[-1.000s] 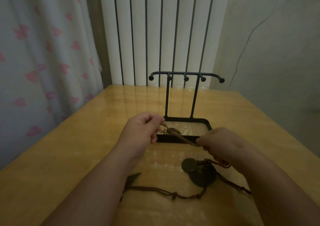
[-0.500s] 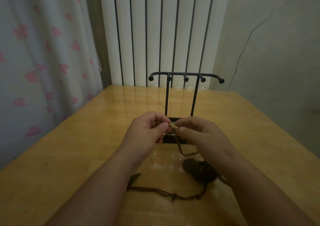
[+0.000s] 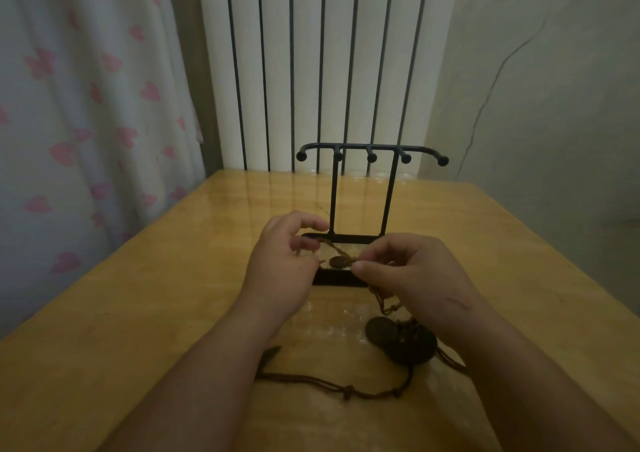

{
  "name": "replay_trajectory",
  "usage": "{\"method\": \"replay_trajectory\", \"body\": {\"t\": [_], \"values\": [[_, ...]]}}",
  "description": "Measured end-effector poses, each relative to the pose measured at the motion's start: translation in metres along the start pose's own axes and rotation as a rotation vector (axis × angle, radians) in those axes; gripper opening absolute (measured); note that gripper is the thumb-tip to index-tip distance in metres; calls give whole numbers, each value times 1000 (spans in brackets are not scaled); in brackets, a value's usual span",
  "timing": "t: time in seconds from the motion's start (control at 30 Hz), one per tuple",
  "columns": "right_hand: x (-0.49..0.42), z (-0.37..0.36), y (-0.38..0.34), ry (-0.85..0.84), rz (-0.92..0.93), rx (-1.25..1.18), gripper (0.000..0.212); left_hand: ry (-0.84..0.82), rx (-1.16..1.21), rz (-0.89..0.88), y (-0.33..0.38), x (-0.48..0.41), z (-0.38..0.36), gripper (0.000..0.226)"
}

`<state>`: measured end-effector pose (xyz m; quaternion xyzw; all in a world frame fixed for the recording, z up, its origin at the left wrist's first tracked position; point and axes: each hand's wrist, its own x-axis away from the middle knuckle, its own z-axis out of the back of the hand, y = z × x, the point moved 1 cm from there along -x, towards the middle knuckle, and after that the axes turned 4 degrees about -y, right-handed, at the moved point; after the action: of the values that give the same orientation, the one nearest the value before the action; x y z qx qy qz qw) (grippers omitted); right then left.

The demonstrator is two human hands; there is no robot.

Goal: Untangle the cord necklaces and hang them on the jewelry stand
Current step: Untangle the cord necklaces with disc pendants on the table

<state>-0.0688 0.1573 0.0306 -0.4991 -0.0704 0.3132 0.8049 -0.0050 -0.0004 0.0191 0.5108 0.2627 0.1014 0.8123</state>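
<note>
- Pinching one end of a tan cord necklace [image 3: 337, 248], the left hand [image 3: 284, 261] is curling its thumb and fingers around the strand just in front of the jewelry stand [image 3: 372, 147].
- The right hand [image 3: 412, 278] is gripping the same cord between thumb and forefinger, right beside a small round pendant [image 3: 337, 262] that is hanging on the strand between the two hands.
- That stretch of cord and its pendant are sitting over the stand's tray base [image 3: 341, 281], a shallow rectangle with a black rim. The pendant may be touching the tray floor, but the dim view is not settling it.
- The hands are covering most of the tray's inside, so only a pale patch of its floor is showing around the pendant.
- Below the right hand, cord is trailing down to a tangle of dark cord necklaces [image 3: 408, 344] lying on the tabletop [image 3: 138, 313], where two dark round discs are overlapping near the right wrist.
- One dark cord [image 3: 311, 380] is running leftward from that tangle across the tabletop, carrying a knot partway along and passing beneath the left forearm, close to a dark pointed piece [image 3: 270, 354].
- The stand is standing upright near the middle of the tabletop, its two thin posts carrying a curved bar with five ball-tipped pegs.
- Behind the tabletop a white ribbed radiator [image 3: 311, 53] is rising, and a curtain [image 3: 69, 105] with pink hearts is hanging at the left.
</note>
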Motion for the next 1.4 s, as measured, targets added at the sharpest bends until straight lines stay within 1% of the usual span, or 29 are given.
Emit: {"method": "replay_trajectory", "body": {"t": [0.03,0.1,0.17,0.27,0.33,0.43,0.6,0.87,1.0,1.27,1.4], "values": [[0,0,0,-2,-6,-25,2,-1,13,-12,0,0,0,43],[0,0,-1,-6,-23,-78,3,7,7,-44,0,-1,1,45],[-1,0,-1,-12,-55,-131,7,11,-11,-62,-1,0,1,40],[0,0,-1,-15,-76,-180,12,-3,-28,-70,-1,2,1,25],[0,-1,-1,-10,-68,-171,13,-10,-54,-86,0,4,0,18],[0,0,-1,43,-63,-153,13,-33,-67,-112,2,6,-1,16],[-1,-2,0,83,-47,-130,12,-119,-85,-121,2,9,-5,6],[-1,-1,1,55,1,-51,10,-91,-74,-114,1,8,-5,1],[-1,-2,1,39,26,-47,6,-28,-64,-149,2,9,-4,11],[-2,-1,1,43,37,-17,7,-33,-66,-169,2,9,-5,15],[-1,-2,1,24,31,-2,8,-47,-118,-203,2,10,-6,12]]}}
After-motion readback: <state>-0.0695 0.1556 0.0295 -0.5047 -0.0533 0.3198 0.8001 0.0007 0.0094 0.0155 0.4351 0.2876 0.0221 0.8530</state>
